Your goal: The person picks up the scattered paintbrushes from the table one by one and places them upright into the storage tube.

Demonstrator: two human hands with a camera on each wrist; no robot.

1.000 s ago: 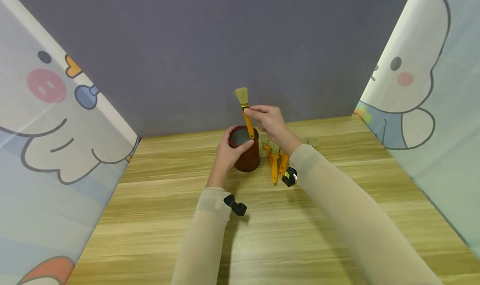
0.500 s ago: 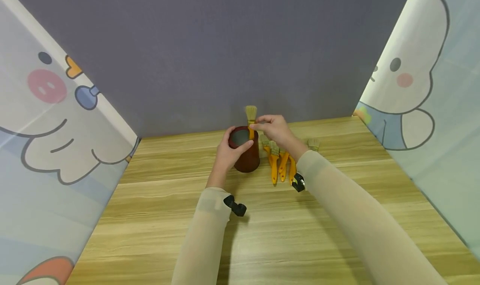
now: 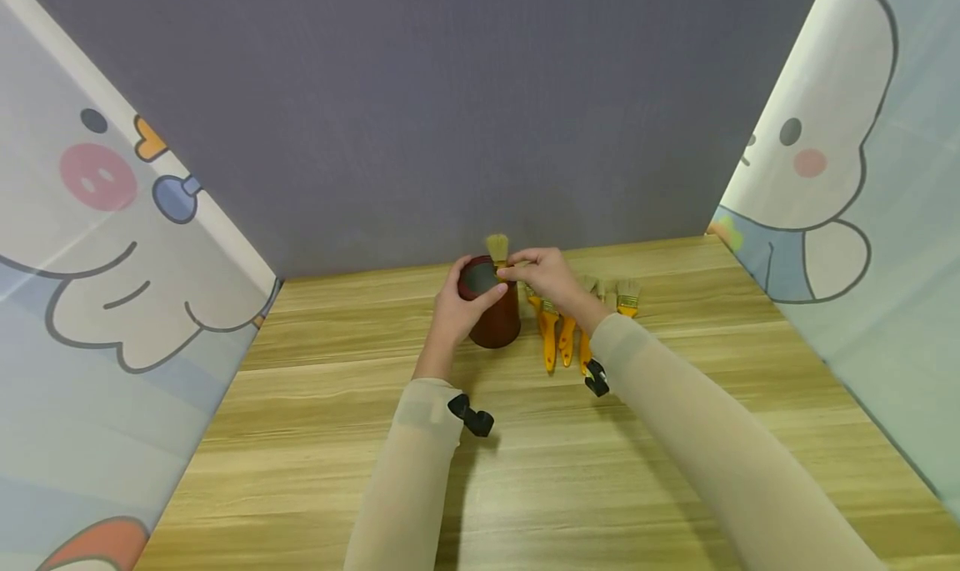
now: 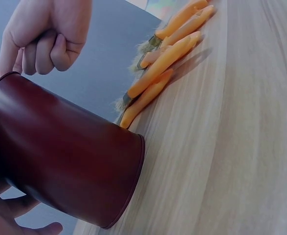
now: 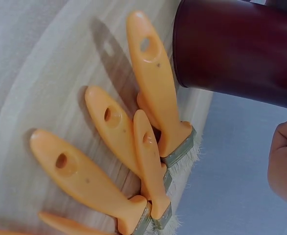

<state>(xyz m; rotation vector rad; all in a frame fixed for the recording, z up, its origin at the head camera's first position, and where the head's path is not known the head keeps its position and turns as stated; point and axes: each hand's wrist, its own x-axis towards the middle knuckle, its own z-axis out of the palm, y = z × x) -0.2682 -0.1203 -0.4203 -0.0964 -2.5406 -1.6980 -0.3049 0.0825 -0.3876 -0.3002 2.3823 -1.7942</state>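
A dark red cylindrical holder (image 3: 497, 325) stands upright on the table, and my left hand (image 3: 453, 313) grips it near the rim, thumb at the front. My right hand (image 3: 546, 277) pinches a paintbrush (image 3: 497, 247) at the rim, bristles up, its handle down inside the holder and hidden from view. In the left wrist view the holder (image 4: 70, 152) fills the lower left, with the right hand (image 4: 48, 34) above its mouth. Just right of the holder lie several paintbrushes (image 3: 550, 344) with orange handles; the right wrist view shows those paintbrushes (image 5: 155, 83) close up, some overlapping.
The wooden tabletop (image 3: 555, 471) stretches toward me and to both sides. A grey panel (image 3: 465, 112) rises behind the holder. Cartoon-printed walls, one at left (image 3: 142, 271) and one at right (image 3: 810, 246), close in the sides.
The right hand has moved down and slightly right, lowering the paintbrush into the holder until only its top shows. My left hand keeps its grip on the holder.
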